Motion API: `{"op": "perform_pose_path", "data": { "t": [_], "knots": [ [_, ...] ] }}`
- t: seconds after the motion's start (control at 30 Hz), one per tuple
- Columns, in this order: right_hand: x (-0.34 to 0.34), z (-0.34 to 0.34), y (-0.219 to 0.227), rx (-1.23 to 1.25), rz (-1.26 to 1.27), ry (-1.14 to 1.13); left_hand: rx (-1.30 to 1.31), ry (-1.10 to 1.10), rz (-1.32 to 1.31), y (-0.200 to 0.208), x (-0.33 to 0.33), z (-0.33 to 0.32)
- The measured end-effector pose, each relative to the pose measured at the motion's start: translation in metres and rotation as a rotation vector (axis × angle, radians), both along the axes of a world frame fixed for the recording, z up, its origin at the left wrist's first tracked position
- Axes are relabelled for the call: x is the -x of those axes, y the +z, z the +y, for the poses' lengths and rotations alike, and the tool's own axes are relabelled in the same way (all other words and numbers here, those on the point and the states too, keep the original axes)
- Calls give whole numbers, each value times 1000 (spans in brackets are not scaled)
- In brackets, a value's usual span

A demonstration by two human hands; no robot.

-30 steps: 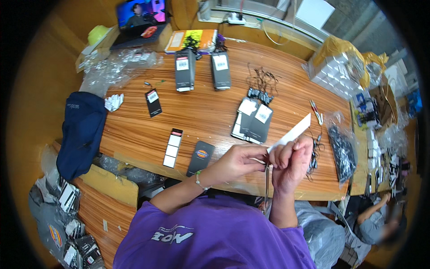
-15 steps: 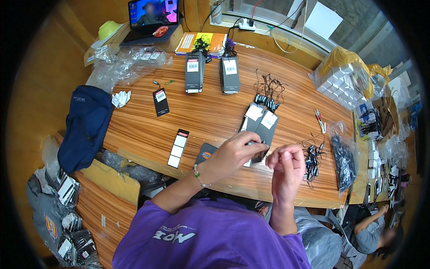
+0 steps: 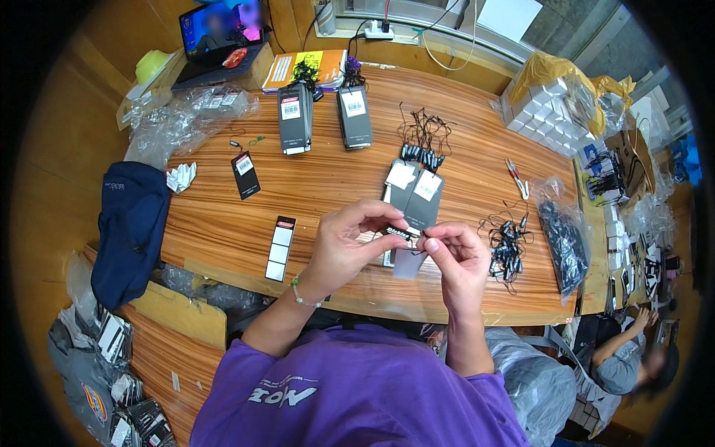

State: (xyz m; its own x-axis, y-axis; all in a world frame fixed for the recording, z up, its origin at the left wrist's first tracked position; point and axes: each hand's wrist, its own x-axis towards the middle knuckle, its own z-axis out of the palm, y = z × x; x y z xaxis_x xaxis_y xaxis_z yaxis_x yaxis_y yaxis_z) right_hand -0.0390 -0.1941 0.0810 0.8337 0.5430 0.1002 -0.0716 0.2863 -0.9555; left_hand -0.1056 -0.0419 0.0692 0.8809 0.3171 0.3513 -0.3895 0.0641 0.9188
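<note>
My left hand (image 3: 350, 242) pinches a hang tag with a dark, white-printed top (image 3: 397, 233); a pale grey piece (image 3: 408, 264) hangs just below, and I cannot tell if it is part of that tag. Close beside it, my right hand (image 3: 458, 257) closes its thumb and forefinger on a thin black string (image 3: 423, 237) at the tag's top. Just beyond both hands lie two stacks of grey hang tags (image 3: 423, 210) with white stickers, their black strings (image 3: 424, 130) spread on the far side. To the right of my right hand is a heap of loose black strings (image 3: 508, 246).
Two strung tag stacks (image 3: 295, 123) (image 3: 356, 123) stand farther back. A single black tag (image 3: 245, 177) and a sticker strip (image 3: 280, 249) lie left. Snips (image 3: 516, 179), a bag of black strings (image 3: 562, 242) and white boxes (image 3: 547, 108) are right. A co-worker (image 3: 622, 365) sits lower right.
My hands have come together over the table's near part. The left now holds a tag up, and the right has moved in to its string. The whole view has shifted slightly.
</note>
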Motion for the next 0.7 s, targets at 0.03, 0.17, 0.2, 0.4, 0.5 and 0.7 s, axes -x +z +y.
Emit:
{"op": "perform_pose_path", "data": {
  "t": [0.03, 0.17, 0.2, 0.4, 0.5, 0.7],
  "knots": [
    [1, 0, 2, 20, 4, 5, 6, -11, -2, 0, 0, 0],
    [2, 1, 3, 49, -47, 48, 25, -32, -20, 0, 0, 0],
    [3, 1, 3, 39, -55, 55, 29, -33, -26, 1, 0, 0],
    [1, 2, 0, 41, -89, 58, -7, -18, -10, 2, 1, -2],
    [1, 2, -1, 58, -112, 50, 29, -21, -14, 3, 1, -3],
    [2, 2, 3, 196, -234, 28, -316, 33, 65, 3, 5, 5]
  ]
}}
